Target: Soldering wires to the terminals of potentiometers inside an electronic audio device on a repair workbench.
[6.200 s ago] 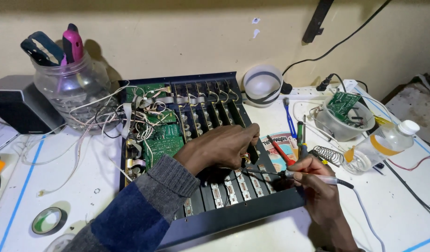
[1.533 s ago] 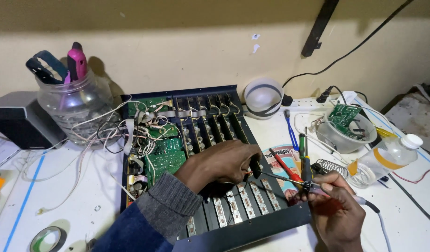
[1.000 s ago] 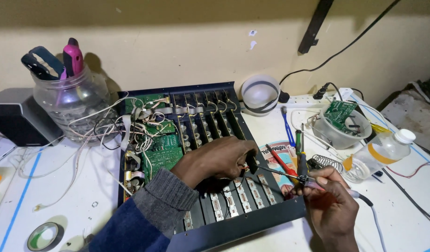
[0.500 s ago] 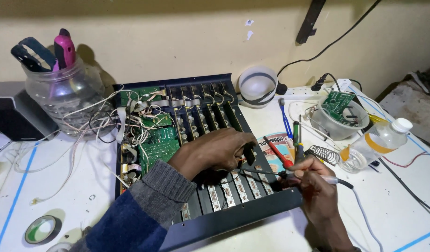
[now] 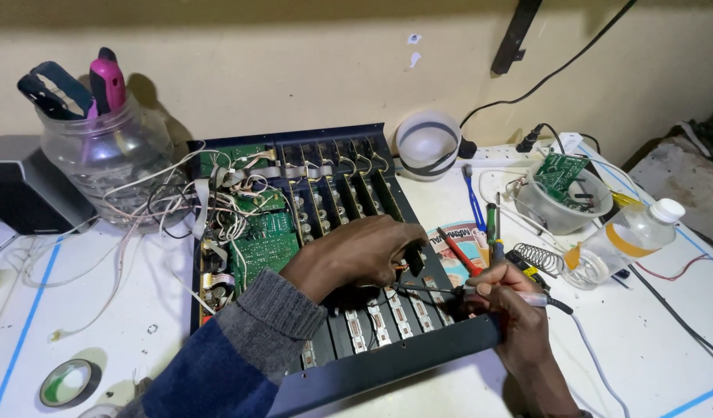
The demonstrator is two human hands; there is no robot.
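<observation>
Risk: the soldering iron [image 5: 480, 290] tip sits deep among close-set vertical circuit boards [image 5: 348, 190] in the open blue chassis [image 5: 387, 364] — a small slip could, I judge, bridge neighbouring joints or scorch a board edge
Cause: the left hand [image 5: 356, 251] rests right at the tip, so a twitch of either hand could bring fingers onto hot metal; loose white wires [image 5: 217, 205] lie near and could be singed
Cord: the iron's cable [image 5: 596, 364] trails off to the right across the table [image 5: 101, 310], and a snag might tug the tip off its spot
Right hand: the right hand [image 5: 511, 302] is closed round the iron's handle like a pen, at the chassis's near-right corner
Left hand: curled, fingers pressed down onto a small part inside the chassis — whether it pinches something I cannot tell
Iron relative to hands: held in the right hand, tip pointing left, ending just beside the left fingertips
Nearby: coiled iron stand [image 5: 538, 259], clear plastic bottle [image 5: 631, 236], bowl holding a green board [image 5: 561, 193], tape roll [image 5: 68, 382], jar of tools [image 5: 101, 166]
</observation>
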